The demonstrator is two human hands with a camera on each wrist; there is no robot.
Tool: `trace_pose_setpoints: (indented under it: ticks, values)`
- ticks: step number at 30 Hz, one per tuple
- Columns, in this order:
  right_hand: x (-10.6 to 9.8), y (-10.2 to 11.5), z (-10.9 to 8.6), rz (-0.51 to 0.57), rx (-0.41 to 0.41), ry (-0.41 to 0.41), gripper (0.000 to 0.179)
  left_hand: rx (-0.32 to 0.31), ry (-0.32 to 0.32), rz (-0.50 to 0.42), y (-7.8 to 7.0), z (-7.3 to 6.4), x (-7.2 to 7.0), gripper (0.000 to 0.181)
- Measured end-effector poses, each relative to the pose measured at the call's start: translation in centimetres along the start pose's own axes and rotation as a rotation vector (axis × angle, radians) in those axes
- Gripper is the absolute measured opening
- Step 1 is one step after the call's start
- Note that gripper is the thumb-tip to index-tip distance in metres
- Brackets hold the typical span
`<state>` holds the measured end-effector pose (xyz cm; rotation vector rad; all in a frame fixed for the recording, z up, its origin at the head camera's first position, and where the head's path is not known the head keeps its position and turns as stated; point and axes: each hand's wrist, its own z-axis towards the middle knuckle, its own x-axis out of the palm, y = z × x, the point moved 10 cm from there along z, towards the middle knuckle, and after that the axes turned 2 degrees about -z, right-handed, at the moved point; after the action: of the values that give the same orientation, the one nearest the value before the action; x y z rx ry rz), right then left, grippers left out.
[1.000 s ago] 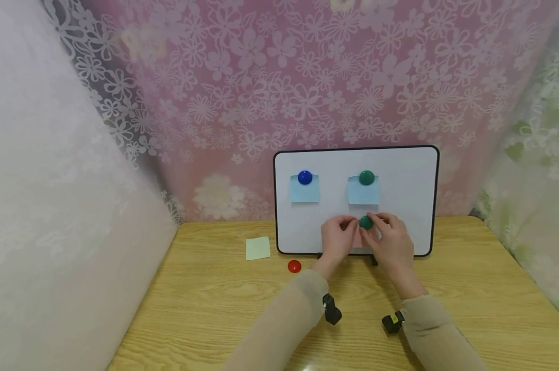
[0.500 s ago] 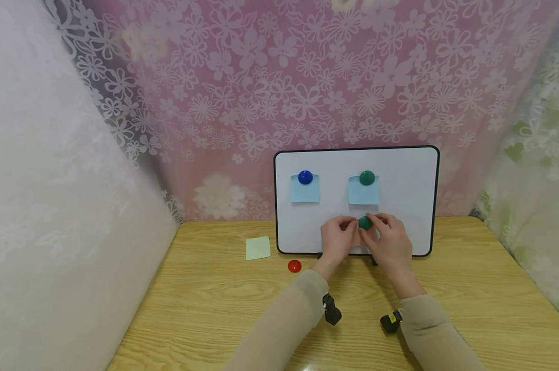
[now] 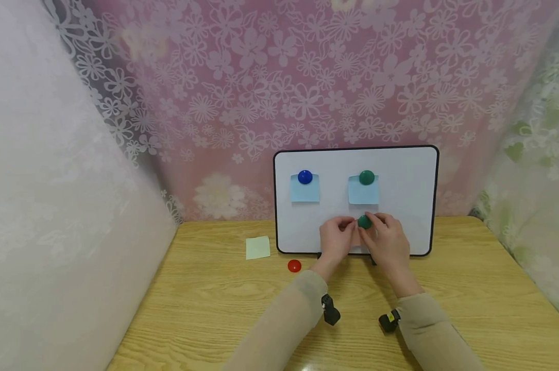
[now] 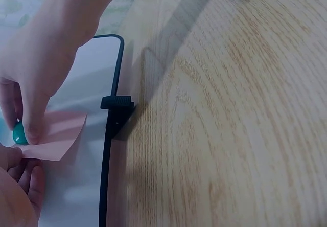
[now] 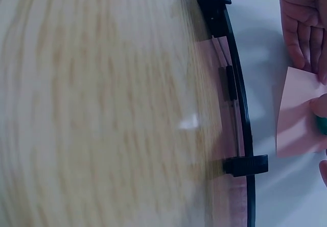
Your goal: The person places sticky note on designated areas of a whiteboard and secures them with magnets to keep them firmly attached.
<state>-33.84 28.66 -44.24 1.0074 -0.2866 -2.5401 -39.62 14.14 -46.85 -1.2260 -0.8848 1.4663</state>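
Observation:
A pink sticky note (image 4: 59, 135) lies against the lower middle of the whiteboard (image 3: 404, 190). My left hand (image 3: 336, 239) pinches the note by its upper left corner between thumb and fingers. With thumb and fingertips my right hand (image 3: 390, 242) grips a round green magnet (image 3: 365, 222) at the note's top edge. In the right wrist view the pink note (image 5: 299, 117) hangs with its lower end standing off the board, and only a sliver of the green magnet (image 5: 321, 125) shows beside the thumb.
Higher on the board, a blue magnet (image 3: 305, 177) and another green magnet (image 3: 366, 178) each hold a light blue note. A pale green note (image 3: 258, 248) and a red magnet (image 3: 294, 266) lie on the wooden table (image 3: 205, 309). Black feet (image 5: 245, 164) support the board.
Both hands stay at the pink note; the right hand and the green magnet have shifted very slightly left. Everything else stays where it was.

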Motion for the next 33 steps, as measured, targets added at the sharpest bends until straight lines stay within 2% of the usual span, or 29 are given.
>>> trace_pose_setpoints:
  ticks: [16,33]
  values:
    - [0.34,-0.10,0.07,-0.022,0.005,0.013,0.047,0.012,0.000,0.019,0.25,0.09,-0.06,0.012]
    - [0.16,0.23,0.04,-0.009,0.021,0.014,0.046,0.001,0.006,-0.004,0.21,-0.28,-0.08,0.013]
